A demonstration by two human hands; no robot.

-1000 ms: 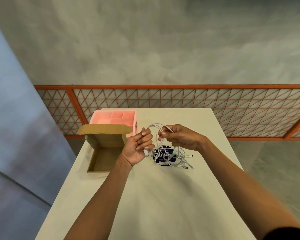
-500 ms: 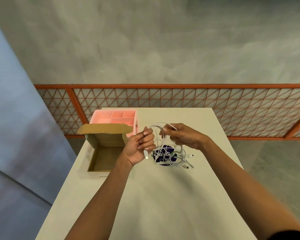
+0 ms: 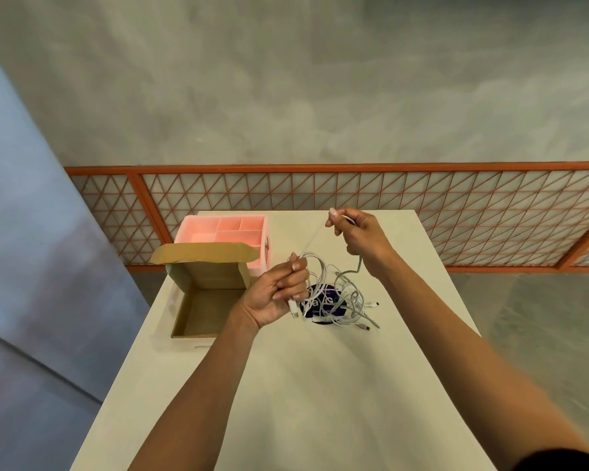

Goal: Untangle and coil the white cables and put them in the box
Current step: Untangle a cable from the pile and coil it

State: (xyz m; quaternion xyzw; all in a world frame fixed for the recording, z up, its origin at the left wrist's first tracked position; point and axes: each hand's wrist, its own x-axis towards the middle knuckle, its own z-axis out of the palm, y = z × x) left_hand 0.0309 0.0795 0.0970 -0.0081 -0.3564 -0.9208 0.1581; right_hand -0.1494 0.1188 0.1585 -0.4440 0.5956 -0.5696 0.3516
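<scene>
White cables [image 3: 346, 302] are lying in a loose snarl on the table [image 3: 303, 396], mostly over a dark purple disc [image 3: 323, 309]. They are sitting just right of the open cardboard box [image 3: 201, 312], which is holding no cable as far as can be seen. The left hand [image 3: 279, 294] is curling its fingers round 1 strand close to its plug [image 3: 293, 310], which is hanging below the fist. The right hand [image 3: 361, 237] is pinching what looks like the same strand higher up between thumb and fingertips, so a straight stretch [image 3: 312, 244] is running between the 2 hands. The main risk, as I judge it, is sitting in that pull. The strand is looping down into the heap, so hauling further could be tightening a knot rather than freeing it, or dragging the whole bundle and the disc beneath it across the smooth tabletop. At least 2 loose plugs [image 3: 366, 328] are sticking out on the heap's right side and could be snagging in other loops. A thin cable is also prone to slipping from a fingertip pinch, and a sudden release could be flicking it toward the pink tray [image 3: 225, 229] standing behind the box. The raised lid flap [image 3: 204, 253] is leaning over the opening and may be obstructing a coil later.
</scene>
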